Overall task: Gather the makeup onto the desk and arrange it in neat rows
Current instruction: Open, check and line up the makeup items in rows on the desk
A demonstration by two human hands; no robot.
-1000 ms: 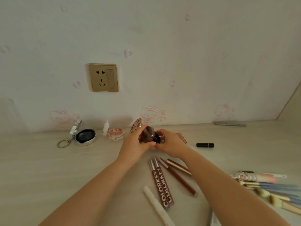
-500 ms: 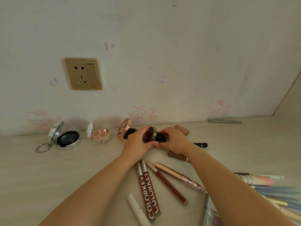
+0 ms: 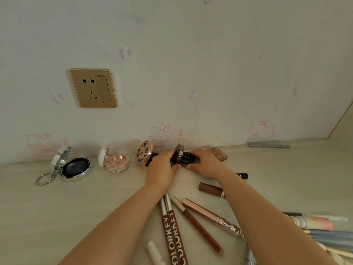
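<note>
A small dark compact [image 3: 185,156], its lid standing open, sits on the desk [image 3: 38,217] near the wall, with the left hand [image 3: 162,169] closed on the lid side and the right hand [image 3: 205,163] closed on the base. It seems to be joining a back row: a silver compact [image 3: 75,169], a pink compact [image 3: 116,163] and a patterned compact [image 3: 143,155] already stand open to its left. The row looks partly done; the lip tubes [image 3: 172,226] near the person lie fanned, a brown tube [image 3: 210,189] is askew, and brushes [image 3: 324,232] are heaped at the right. Bare desk lies front left; the wall closes in the back.
</note>
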